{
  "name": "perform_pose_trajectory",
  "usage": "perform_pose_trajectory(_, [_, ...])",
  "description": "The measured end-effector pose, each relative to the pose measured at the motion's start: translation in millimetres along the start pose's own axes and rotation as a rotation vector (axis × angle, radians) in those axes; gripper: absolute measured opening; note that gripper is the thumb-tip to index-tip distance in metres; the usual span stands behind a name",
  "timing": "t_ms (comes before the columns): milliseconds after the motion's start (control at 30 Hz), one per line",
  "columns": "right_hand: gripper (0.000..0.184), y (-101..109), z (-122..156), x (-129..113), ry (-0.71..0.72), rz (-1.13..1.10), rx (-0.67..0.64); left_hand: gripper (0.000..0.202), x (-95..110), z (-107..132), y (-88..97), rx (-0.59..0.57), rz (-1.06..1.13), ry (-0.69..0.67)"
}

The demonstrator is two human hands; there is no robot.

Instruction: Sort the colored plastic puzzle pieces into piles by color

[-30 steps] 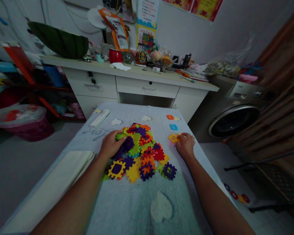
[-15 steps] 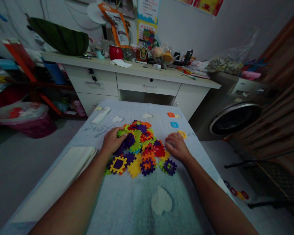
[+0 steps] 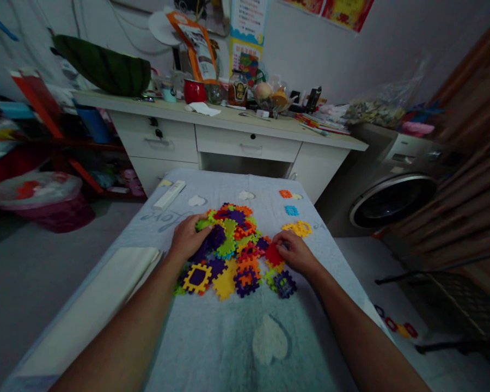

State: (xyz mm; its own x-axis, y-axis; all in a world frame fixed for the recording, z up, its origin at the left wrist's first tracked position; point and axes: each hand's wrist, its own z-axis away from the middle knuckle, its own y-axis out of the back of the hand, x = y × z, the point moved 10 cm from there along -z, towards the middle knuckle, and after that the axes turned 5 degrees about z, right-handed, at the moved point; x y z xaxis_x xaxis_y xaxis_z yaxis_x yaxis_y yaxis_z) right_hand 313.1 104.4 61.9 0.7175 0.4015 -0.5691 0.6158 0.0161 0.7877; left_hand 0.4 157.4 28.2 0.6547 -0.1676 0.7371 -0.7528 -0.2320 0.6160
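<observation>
A heap of colourful interlocking plastic tiles with toothed edges lies mid-table. My left hand rests against the heap's left side, thumb and fingers apart, the thumb touching a dark purple tile. At the heap's right edge, my right hand pinches a red tile between thumb and fingers. Just below it lies a dark purple window-shaped tile. Yellow tiles sit beyond my right hand, with a blue tile and an orange tile farther back.
A patterned cloth covers the table. On its left are a folded white cloth and a long white object. Behind stands a cluttered white desk, with a washing machine at the right and a pink bin at the left.
My right hand has shifted slightly left and closed on the red tile. More yellow pieces show behind it, where the hand covered them. My left hand has stayed in place.
</observation>
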Motion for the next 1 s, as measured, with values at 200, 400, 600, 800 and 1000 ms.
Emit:
perform_pose_trajectory(200, [0.008,15.4,0.9,26.7,-0.114,-0.255,0.122,0.041,-1.7,-0.9,-0.1,0.007,0.003,-0.002])
perform_pose_trajectory(400, [0.012,35.6,2.6,50.6,-0.204,-0.306,0.251,0.040,-0.7,-0.6,0.7,0.006,0.002,-0.001])
perform_pose_trajectory(600, [0.019,62.5,8.6,70.8,-0.263,-0.223,0.372,0.040,0.6,-0.6,0.6,0.000,-0.005,0.011])
perform_pose_trajectory(800, [0.020,90.8,15.6,75.7,-0.238,0.062,0.236,0.042,2.7,-0.6,-0.2,-0.016,-0.004,0.014])
perform_pose_trajectory(1000, [0.015,92.3,56.7,66.8,-0.203,0.291,0.026,0.041,2.1,-1.0,-1.0,-0.016,0.000,0.012])
